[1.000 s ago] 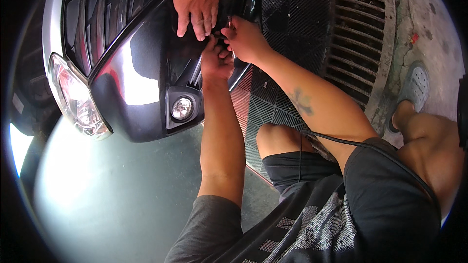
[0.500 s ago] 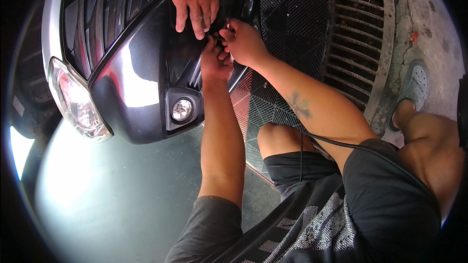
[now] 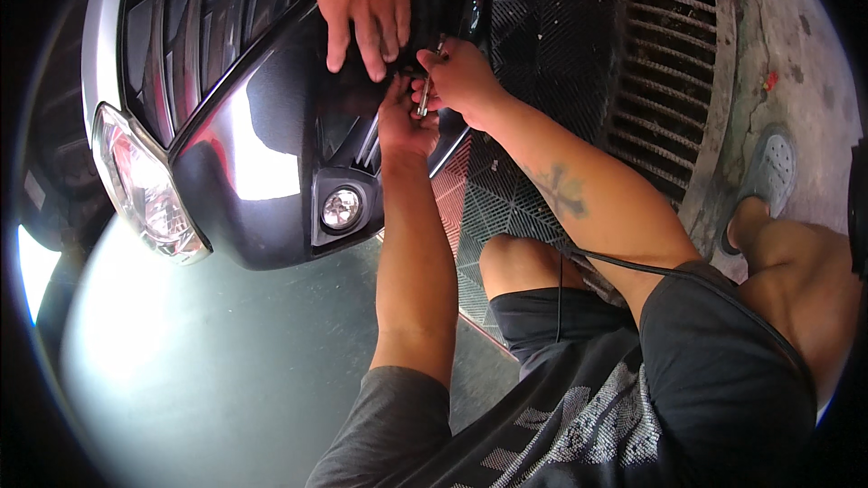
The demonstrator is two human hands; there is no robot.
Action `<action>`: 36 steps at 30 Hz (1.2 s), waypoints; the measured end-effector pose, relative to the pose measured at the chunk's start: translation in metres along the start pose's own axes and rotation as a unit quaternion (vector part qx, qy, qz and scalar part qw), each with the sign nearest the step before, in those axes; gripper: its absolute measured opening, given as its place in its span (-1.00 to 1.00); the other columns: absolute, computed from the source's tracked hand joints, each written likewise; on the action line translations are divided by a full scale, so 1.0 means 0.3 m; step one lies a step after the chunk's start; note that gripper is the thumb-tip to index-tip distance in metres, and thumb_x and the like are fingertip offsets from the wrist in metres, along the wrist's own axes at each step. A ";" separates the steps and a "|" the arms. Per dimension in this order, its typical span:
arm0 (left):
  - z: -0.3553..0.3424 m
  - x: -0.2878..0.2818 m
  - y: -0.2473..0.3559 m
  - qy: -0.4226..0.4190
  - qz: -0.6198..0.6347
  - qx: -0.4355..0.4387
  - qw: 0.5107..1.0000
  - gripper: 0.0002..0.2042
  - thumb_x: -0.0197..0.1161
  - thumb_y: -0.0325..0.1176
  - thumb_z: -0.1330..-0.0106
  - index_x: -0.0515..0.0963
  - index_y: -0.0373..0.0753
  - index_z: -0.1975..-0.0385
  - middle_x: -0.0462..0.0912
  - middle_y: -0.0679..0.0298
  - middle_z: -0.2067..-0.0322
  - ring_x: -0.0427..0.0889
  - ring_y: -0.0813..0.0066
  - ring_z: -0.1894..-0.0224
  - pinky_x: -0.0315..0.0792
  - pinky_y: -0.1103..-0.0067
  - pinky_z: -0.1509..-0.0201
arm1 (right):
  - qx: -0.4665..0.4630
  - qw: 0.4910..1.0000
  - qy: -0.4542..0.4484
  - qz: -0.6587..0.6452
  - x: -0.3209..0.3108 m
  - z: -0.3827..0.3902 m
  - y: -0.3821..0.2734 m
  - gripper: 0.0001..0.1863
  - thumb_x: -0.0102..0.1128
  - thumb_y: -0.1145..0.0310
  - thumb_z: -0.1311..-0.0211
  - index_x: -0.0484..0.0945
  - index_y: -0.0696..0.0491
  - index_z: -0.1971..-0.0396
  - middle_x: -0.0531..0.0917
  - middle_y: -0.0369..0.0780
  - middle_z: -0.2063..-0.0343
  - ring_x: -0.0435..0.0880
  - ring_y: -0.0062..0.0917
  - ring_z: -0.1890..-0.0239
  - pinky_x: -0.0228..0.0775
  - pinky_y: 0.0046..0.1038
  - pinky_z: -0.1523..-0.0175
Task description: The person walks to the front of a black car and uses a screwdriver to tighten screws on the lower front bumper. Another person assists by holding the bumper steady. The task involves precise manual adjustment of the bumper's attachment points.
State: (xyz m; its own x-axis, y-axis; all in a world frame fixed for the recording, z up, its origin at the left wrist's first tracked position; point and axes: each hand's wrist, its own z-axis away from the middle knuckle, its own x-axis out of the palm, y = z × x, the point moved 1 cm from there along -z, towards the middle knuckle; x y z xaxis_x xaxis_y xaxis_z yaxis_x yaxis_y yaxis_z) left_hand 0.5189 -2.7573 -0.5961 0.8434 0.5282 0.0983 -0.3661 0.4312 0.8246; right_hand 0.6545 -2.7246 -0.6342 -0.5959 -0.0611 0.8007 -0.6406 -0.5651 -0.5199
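Observation:
My right hand (image 3: pixel 457 81) is closed around a slim, shiny metal hand tool (image 3: pixel 424 101), whose exact kind I cannot make out. It slants through my fingers, one end showing below them and the other above. Beside it, my left hand (image 3: pixel 409 125) reaches palm-up to the dark lower part of the black car bumper (image 3: pixel 271 217). Its fingers are bent together at the tips; what they pinch is lost in shadow. Just above, another person's hand (image 3: pixel 366 9) points down over the bumper with fingers spread, close to my fingertips.
A round fog light (image 3: pixel 342 208) sits left of my left forearm, and a headlight (image 3: pixel 149 185) is farther left. Black slatted grille (image 3: pixel 194 27) fills the upper left. On the right are patterned floor tiles (image 3: pixel 551 54) and a metal drain grate (image 3: pixel 665 72).
My right hand has turned and shifted slightly, and more of the metal tool shows below its fingers. My left hand stays by the bumper. The other person's fingers have moved slightly down.

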 end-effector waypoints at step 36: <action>-0.013 -0.062 -0.005 -0.002 0.063 0.013 0.998 -0.62 0.03 -0.46 -0.45 0.68 -0.06 -0.16 0.36 0.46 0.49 0.31 0.60 0.61 0.08 0.60 0.60 | -0.055 0.966 0.194 0.165 -0.156 1.072 -0.587 -0.62 0.07 -0.04 -0.59 0.38 0.00 0.19 0.54 -0.10 0.29 0.67 -0.29 0.43 0.62 -0.14 0.26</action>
State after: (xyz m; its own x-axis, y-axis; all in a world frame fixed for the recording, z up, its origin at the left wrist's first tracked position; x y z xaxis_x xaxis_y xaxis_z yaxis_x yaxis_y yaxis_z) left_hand 0.5022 -2.7650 -0.6013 0.7925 0.5746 0.2042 -0.4593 0.3422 0.8197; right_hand 0.9509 -2.8868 -0.4846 -0.8994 0.1007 0.4253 -0.4190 -0.4760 -0.7732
